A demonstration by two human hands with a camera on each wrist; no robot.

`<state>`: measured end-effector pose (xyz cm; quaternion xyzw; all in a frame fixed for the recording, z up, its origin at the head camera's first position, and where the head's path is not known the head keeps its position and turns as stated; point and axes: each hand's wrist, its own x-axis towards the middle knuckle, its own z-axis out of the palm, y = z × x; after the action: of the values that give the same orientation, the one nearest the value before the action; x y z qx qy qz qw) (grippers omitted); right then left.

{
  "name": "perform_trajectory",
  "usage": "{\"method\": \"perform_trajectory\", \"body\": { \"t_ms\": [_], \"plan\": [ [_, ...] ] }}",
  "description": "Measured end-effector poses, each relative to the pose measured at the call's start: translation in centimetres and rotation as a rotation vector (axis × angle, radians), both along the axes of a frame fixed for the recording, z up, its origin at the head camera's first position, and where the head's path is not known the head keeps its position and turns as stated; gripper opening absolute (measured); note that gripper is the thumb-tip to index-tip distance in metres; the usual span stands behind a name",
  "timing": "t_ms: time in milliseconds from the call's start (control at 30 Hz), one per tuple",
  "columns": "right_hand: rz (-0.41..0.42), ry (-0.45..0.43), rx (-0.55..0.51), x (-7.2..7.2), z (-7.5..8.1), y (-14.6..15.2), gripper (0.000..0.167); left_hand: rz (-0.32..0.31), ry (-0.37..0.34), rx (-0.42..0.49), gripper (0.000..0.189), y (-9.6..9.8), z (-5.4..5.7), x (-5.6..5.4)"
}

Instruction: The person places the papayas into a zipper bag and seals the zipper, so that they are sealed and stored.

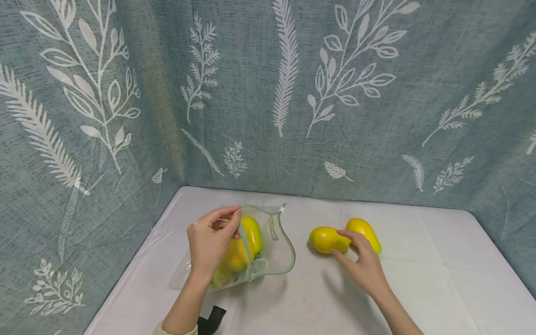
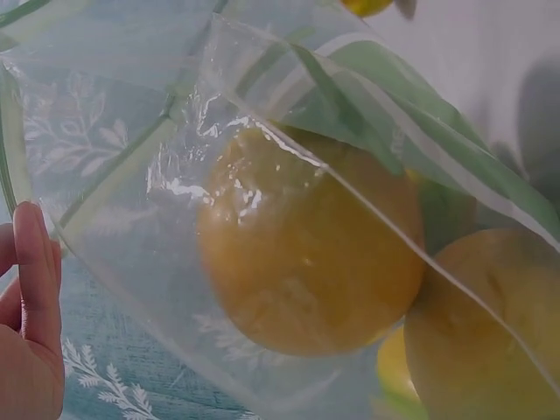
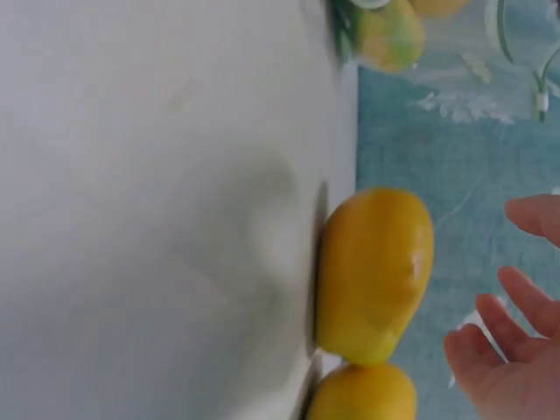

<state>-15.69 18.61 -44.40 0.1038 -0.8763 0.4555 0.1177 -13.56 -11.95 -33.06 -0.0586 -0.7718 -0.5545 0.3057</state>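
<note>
My left hand (image 1: 211, 242) pinches the green-edged rim of a clear plastic zip bag (image 1: 291, 246) between thumb and fingers. The bag lies on its side with its mouth spread towards the right. Several yellow-green mangoes (image 1: 252, 232) are inside; through the film in the left wrist view, one large mango (image 2: 315, 254) looks orange. My right hand (image 1: 364, 265) hovers with spread fingers over a yellow mango (image 1: 325, 239) on the table. In the right wrist view a gap shows between the fingers (image 3: 516, 302) and that mango (image 3: 376, 271). Another mango (image 1: 364, 232) lies just behind it.
A white cloth covers the table (image 1: 439, 279). Blue-green curtains (image 1: 259, 93) with white leaf prints hang along the back and sides. Part of a black object (image 1: 212, 320) shows beside my left forearm at the front.
</note>
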Motion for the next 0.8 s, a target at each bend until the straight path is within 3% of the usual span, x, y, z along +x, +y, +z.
{"method": "perform_trajectory", "body": {
  "t_ms": [233,400,633,700,800],
  "plan": [
    [-0.021,0.054,0.061,-0.3,-0.7,1.0,0.052,-0.005,-0.006,0.003,0.008,0.1,-0.1,0.1],
    [-0.027,0.033,0.068,-0.7,-1.0,1.4,0.056,0.001,0.001,-0.002,0.008,0.1,-0.4,-0.1],
    [-0.018,-0.035,0.047,-1.0,-1.1,1.6,0.059,0.006,-0.020,0.008,0.009,-0.8,-3.1,-1.6],
    [-0.012,-0.059,0.048,-1.1,-1.1,1.7,0.060,0.003,-0.019,0.008,0.009,-0.8,-3.0,-1.5],
    [0.001,-0.088,0.056,-1.3,-1.3,1.8,0.063,-0.001,-0.014,0.008,0.008,-0.3,-1.9,-0.8]
  ]
}}
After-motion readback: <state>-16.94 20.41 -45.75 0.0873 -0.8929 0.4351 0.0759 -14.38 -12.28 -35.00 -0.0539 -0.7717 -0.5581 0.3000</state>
